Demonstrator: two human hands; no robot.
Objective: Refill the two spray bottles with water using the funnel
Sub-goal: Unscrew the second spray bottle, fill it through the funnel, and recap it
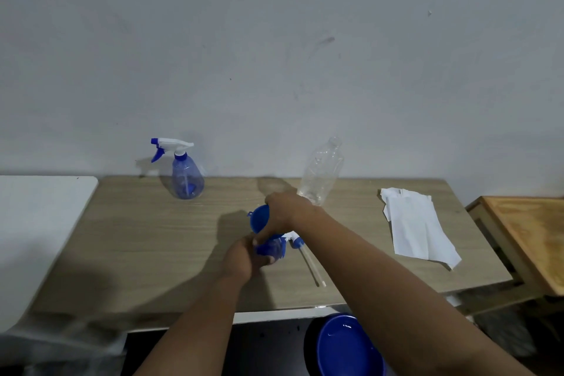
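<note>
A blue spray bottle [186, 175] with its white and blue trigger head on stands upright at the back left of the wooden table [152, 238]. At the table's middle my left hand [244, 259] grips a second blue spray bottle [271, 249], mostly hidden by my hands. My right hand [282, 214] holds a blue funnel [259, 218] at that bottle's top. The removed trigger head [294, 239] with its long dip tube [314, 267] lies just right of the bottle. A clear plastic bottle [322, 174] without a cap stands behind my right hand.
White paper towels [418, 226] lie on the table's right part. A white surface [39, 223] adjoins the table on the left, a wooden stool [528, 238] on the right. A blue basin [345, 345] sits below the table's front edge.
</note>
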